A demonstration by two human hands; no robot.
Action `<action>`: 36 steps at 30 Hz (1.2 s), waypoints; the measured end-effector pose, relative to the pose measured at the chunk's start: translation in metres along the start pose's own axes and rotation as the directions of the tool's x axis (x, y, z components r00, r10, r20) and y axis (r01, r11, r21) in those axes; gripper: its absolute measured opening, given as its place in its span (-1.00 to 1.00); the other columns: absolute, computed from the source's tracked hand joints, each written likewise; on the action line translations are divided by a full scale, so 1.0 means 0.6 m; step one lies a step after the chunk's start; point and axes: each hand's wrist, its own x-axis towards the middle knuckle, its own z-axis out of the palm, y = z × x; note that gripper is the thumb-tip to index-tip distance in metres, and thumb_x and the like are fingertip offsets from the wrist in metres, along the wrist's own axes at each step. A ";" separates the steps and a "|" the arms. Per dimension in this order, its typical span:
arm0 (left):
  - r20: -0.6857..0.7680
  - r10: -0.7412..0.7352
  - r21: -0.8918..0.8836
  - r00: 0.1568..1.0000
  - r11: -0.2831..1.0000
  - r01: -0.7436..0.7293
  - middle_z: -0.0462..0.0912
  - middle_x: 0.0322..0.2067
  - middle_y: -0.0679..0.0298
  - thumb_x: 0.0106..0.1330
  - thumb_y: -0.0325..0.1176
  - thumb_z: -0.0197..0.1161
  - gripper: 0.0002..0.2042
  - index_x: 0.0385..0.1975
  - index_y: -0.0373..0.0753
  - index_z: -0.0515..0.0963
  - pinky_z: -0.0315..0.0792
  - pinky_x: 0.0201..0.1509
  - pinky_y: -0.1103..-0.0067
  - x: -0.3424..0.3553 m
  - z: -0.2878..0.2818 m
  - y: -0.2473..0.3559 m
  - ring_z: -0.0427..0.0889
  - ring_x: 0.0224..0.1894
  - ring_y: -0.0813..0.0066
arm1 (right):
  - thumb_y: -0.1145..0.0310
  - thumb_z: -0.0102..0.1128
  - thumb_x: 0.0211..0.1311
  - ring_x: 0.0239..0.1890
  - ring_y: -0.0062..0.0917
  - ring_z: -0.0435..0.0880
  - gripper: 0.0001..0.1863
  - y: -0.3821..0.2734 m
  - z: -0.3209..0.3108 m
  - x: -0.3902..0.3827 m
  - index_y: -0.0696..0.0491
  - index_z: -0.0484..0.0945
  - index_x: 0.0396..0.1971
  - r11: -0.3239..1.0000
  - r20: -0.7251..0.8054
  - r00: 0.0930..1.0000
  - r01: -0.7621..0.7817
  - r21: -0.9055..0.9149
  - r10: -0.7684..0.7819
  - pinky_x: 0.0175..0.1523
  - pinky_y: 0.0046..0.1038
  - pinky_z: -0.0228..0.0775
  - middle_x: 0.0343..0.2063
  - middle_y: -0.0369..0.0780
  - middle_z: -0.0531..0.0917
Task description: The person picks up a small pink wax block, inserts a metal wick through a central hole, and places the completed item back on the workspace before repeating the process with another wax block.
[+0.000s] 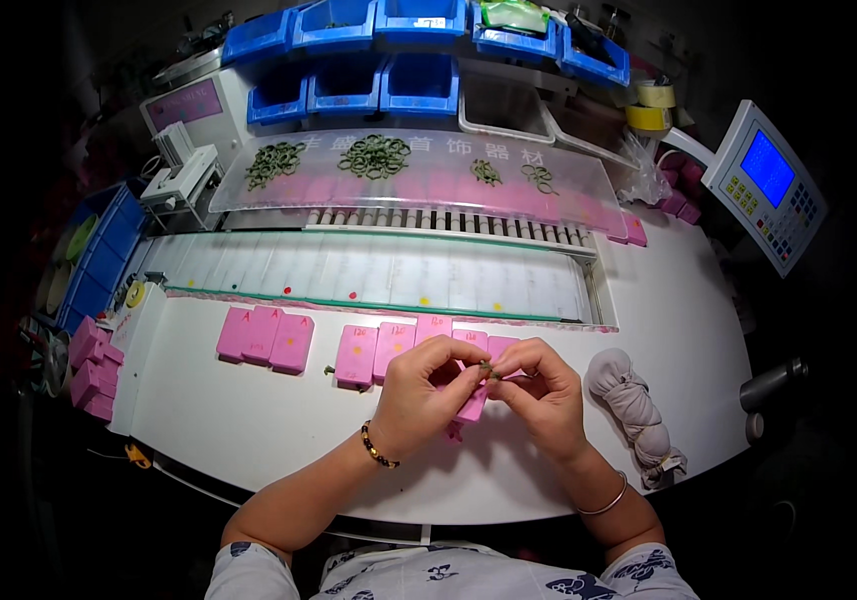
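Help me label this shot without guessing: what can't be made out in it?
Small green piece, head view: fingertips of the left hand and right hand partly cover it, and it is too small to tell its full shape.
Pink block beneath the hands, head view: partly hidden by them.
Patterned shirt, head view: cut off by the lower edge.
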 end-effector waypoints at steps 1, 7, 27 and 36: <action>0.015 0.003 0.018 1.000 1.000 -0.004 0.65 -0.39 0.29 0.22 -0.60 0.19 -0.86 -0.23 -0.36 0.56 0.49 -0.29 0.74 0.000 -0.001 0.000 0.61 -0.37 0.69 | 0.74 0.19 0.06 -0.18 -0.60 0.56 -0.80 0.000 0.000 0.000 0.20 0.51 -0.30 1.000 0.000 1.000 0.000 -0.001 0.000 -0.08 -0.56 0.59 -0.24 -0.23 0.48; 0.040 -0.035 0.010 0.999 0.999 0.034 0.65 -0.35 0.26 0.24 -0.55 0.18 -0.86 -0.22 -0.38 0.56 0.50 -0.28 0.71 0.001 -0.002 0.007 0.62 -0.36 0.66 | 0.74 0.19 0.06 -0.17 -0.60 0.55 -0.82 -0.004 0.003 0.000 0.20 0.52 -0.33 1.000 0.019 1.000 0.007 -0.022 -0.006 -0.08 -0.57 0.58 -0.23 -0.24 0.47; 0.309 -0.374 -0.289 0.874 0.839 0.461 0.63 -0.28 0.27 0.29 -0.44 0.23 -0.83 -0.22 -0.38 0.53 0.49 -0.13 0.69 0.012 -0.021 -0.007 0.60 -0.24 0.64 | 0.57 0.24 0.15 -0.32 -0.67 0.54 -0.87 -0.007 -0.013 0.003 0.15 0.56 -0.28 0.885 0.134 0.934 -0.356 0.300 0.330 -0.23 -0.60 0.42 -0.32 -0.31 0.58; 0.343 -0.398 -0.298 0.851 0.813 0.500 0.63 -0.29 0.27 0.30 -0.39 0.22 -0.83 -0.22 -0.37 0.54 0.48 -0.12 0.69 0.015 -0.025 -0.012 0.61 -0.24 0.63 | 0.54 0.18 0.22 -0.35 -0.65 0.57 -0.87 -0.009 -0.011 0.003 0.20 0.55 -0.24 0.861 0.115 0.913 -0.407 0.305 0.391 -0.24 -0.65 0.47 -0.36 -0.25 0.60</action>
